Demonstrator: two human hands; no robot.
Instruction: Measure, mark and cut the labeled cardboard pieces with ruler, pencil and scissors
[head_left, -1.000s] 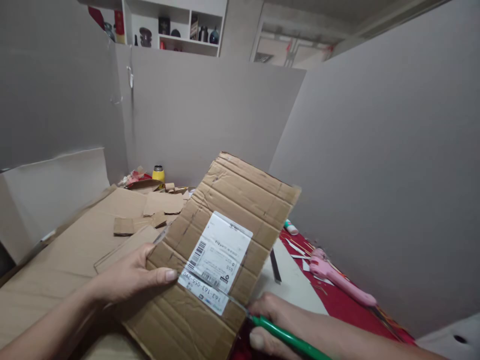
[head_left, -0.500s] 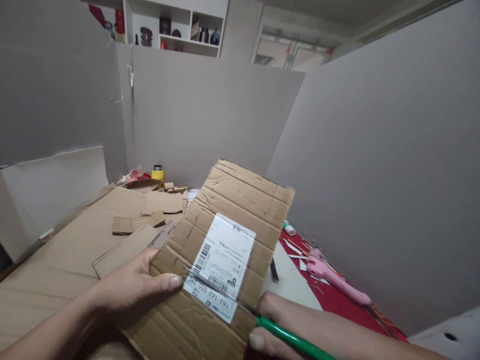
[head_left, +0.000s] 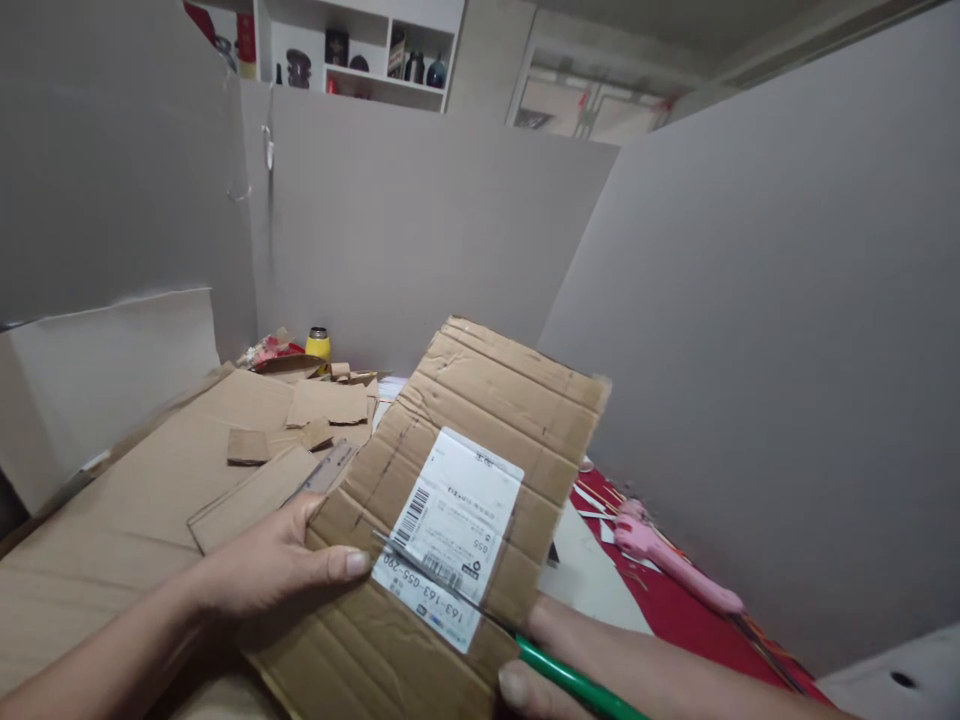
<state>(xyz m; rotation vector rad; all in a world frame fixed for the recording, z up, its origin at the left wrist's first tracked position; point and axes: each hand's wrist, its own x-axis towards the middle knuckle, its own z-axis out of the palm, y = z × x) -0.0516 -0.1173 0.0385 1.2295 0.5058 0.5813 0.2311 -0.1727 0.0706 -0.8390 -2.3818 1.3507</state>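
A brown cardboard piece (head_left: 480,400) with crease lines, faint pen marks and a white printed label (head_left: 465,500) is held up tilted in front of me. My left hand (head_left: 300,555) grips its left edge, thumb on top and fingers hidden underneath. From the right, my right hand (head_left: 536,660) holds green-handled scissors (head_left: 574,680). One scissor blade lies across the cardboard over the lower part of the label, its tip near my left thumb. The other blade is hidden, apparently under the sheet.
Cardboard offcuts (head_left: 326,402) lie on a large cardboard sheet (head_left: 135,500) at left. A yellow bottle (head_left: 318,347) stands at the back. On the red surface (head_left: 675,630) at right rests a pink glue gun (head_left: 667,560) near white strips. Grey partitions (head_left: 435,230) enclose the table.
The cardboard has shifted slightly to the right in view, with its far right corner farther out. Both hands keep their grips; the scissors lie in nearly the same place across the label.
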